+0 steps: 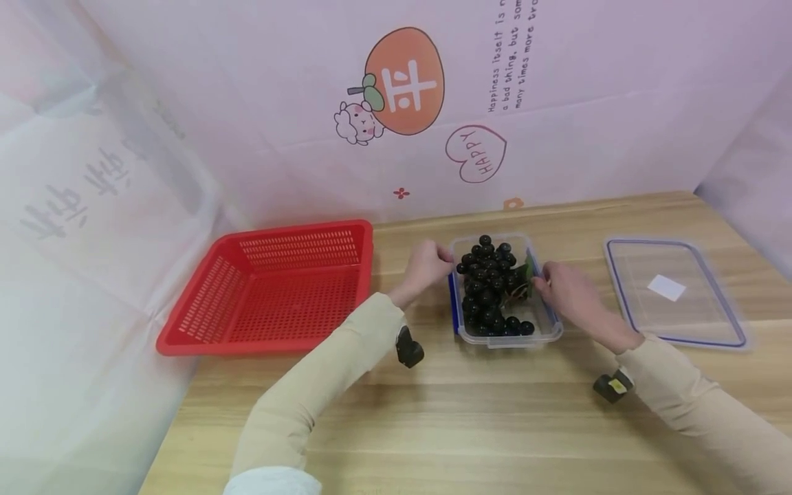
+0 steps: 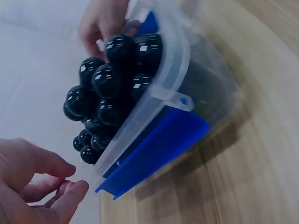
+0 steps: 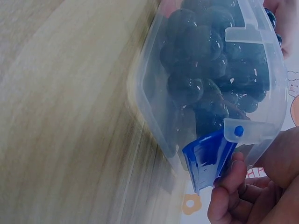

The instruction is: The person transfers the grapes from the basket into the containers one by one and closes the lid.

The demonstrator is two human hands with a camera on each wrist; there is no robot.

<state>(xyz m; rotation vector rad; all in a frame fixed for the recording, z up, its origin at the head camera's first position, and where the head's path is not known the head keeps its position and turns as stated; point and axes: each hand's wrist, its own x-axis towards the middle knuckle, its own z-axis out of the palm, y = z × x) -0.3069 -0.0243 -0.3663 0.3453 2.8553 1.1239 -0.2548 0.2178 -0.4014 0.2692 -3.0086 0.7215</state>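
Note:
A clear plastic container (image 1: 553,328) heaped with black grapes (image 1: 491,285) stands on the wooden table, blue latches folded down on both long sides. My left hand (image 1: 427,265) is at its far left corner. In the left wrist view that left hand (image 2: 42,184) has curled fingers a small gap from the corner, beside the blue latch (image 2: 159,149). My right hand (image 1: 569,292) is on the right rim. In the right wrist view that right hand (image 3: 247,191) pinches the other blue latch (image 3: 208,156) against the container (image 3: 154,107) wall.
An empty red perforated basket (image 1: 266,292) sits to the left of the container. The container's clear lid (image 1: 674,292) with a blue seal lies flat to the right. A pink printed backdrop (image 1: 408,82) closes off the back and sides.

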